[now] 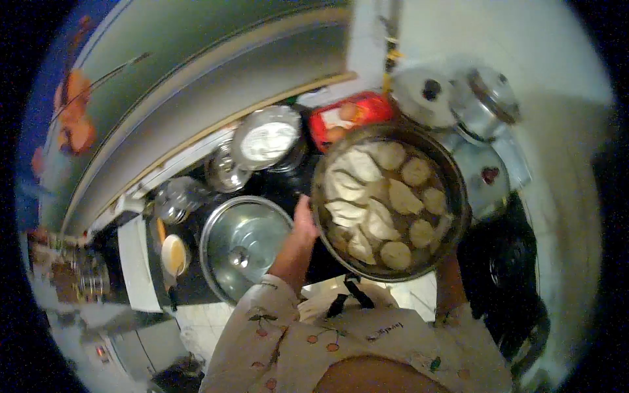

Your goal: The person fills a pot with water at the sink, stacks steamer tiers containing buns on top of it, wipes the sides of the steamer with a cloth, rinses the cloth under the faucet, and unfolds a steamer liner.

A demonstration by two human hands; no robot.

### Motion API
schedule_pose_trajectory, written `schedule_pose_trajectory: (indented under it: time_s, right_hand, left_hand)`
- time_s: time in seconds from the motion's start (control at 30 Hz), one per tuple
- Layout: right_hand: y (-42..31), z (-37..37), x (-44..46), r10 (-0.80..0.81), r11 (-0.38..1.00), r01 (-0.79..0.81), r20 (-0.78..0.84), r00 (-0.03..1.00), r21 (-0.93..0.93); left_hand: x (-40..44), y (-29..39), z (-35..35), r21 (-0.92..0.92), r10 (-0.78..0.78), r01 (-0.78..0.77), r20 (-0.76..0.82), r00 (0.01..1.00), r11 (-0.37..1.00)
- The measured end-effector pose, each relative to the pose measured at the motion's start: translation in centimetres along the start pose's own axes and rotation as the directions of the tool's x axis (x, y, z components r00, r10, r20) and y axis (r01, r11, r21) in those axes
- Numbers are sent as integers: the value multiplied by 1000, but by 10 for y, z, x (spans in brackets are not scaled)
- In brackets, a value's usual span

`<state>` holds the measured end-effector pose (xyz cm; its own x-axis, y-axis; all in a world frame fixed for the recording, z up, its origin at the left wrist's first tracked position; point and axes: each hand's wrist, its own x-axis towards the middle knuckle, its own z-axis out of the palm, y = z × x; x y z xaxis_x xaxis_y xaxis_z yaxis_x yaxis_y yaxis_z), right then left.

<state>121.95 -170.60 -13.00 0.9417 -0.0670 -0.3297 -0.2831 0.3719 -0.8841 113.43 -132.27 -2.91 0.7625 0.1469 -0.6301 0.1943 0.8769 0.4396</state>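
Observation:
A wide round metal pan is held up in front of my body, its mouth facing me. Inside lie several pale half-moon pieces that look like dumplings and several round flat pieces, sitting in brownish liquid. My left hand is closed on the pan's left side, fingers partly behind it. At the pan's lower right is my right hand, gripping there, with its fingers hidden by the pan. Just left of my left forearm stands a large steel bowl with clear liquid in it.
A red tray with eggs sits behind the pan. Lidded pots and a glass lid are to the right. Steel dishes line the wall. A small bowl of yellow content and a white board stand left.

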Motion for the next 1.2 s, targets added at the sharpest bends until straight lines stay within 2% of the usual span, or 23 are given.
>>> schedule_pose_trajectory:
  time_s: [0.03, 0.1, 0.13, 0.17, 0.2, 0.23, 0.27, 0.33, 0.4, 0.43, 0.47, 0.53, 0.6, 0.63, 0.73, 0.97, 1.0, 1.07, 1.2]
  right_hand:
    - [-2, 4, -1, 7, 1000, -7, 13, 1000, 4]
    - [-9, 5, -3, 15, 999, -16, 19, 1000, 28]
    - [-11, 7, -3, 22, 999, -23, 24, 999, 41]
    - [-13, 8, -3, 28, 998, -29, 25, 999, 52]
    - [-17, 11, -4, 27, 998, -28, 15, 1000, 56]
    - [-19, 14, -3, 35, 997, -36, 25, 999, 61]
    - [-23, 18, -4, 33, 997, -34, 23, 999, 63]
    - [-31, 26, -11, 32, 997, -34, 30, 999, 63]
    - [-40, 35, -20, 18, 998, -20, 33, 999, 64]
    - [-44, 41, -24, 14, 998, -16, 40, 999, 68]
    - [-49, 46, -29, 8, 998, -12, 50, 999, 70]
    - [-64, 64, -40, 1, 997, -6, 69, 998, 71]
    - [-77, 85, -56, -22, 997, 15, 92, 995, 79]
    - [-83, 96, -65, -36, 996, 27, 104, 994, 88]
    - [-105, 131, -94, -64, 994, 49, 163, 985, 96]
    - [-107, 211, -210, -111, 987, 63, 339, 934, 151]
    - [-101, 222, -230, -119, 985, 63, 363, 924, 164]
    - [-86, 243, -270, -103, 984, 31, 419, 902, 175]
    - [-39, 319, -356, -36, 982, -71, 549, 835, 172]
  left_hand:
    - [-33, 8, 36, 101, 61, -51, -101, 993, 994]
    - [13, -9, -6, -57, 31, -43, -182, 983, 997]
    - [19, -12, -16, -1, 73, -74, -110, 991, 997]
    - [37, -21, -39, -152, 0, 18, 119, 993, 988]
    - [61, -33, -52, -220, 33, 6, 175, 984, 975]
    - [21, -19, -15, -153, 42, -34, 47, 998, 988]
    - [2, -15, -1, -134, 99, -89, 71, 993, 987]
    - [15, -26, -7, -211, 94, -60, 156, 983, 976]
    - [-26, -10, 24, -172, 61, -55, 34, 998, 984]
    - [-34, -9, 26, -154, 158, -139, 115, 981, 978]
    - [-61, 3, 41, -133, 134, -124, 73, 988, 983]
    - [-64, 2, 34, -212, 208, -172, 158, 965, 962]
    - [-91, 13, 40, -258, 251, -213, 121, 961, 942]
    - [-92, 16, 34, -273, 221, -156, 226, 949, 949]
    - [-160, 47, 31, -261, 353, -298, 198, 914, 918]
    - [-277, 99, -72, -390, 436, -336, 202, 877, 857]
    - [-312, 108, -87, -339, 484, -438, 58, 873, 832]
    - [-360, 123, -132, -372, 486, -442, 28, 873, 816]
    - [-470, 155, -218, -278, 595, -627, -198, 779, 728]
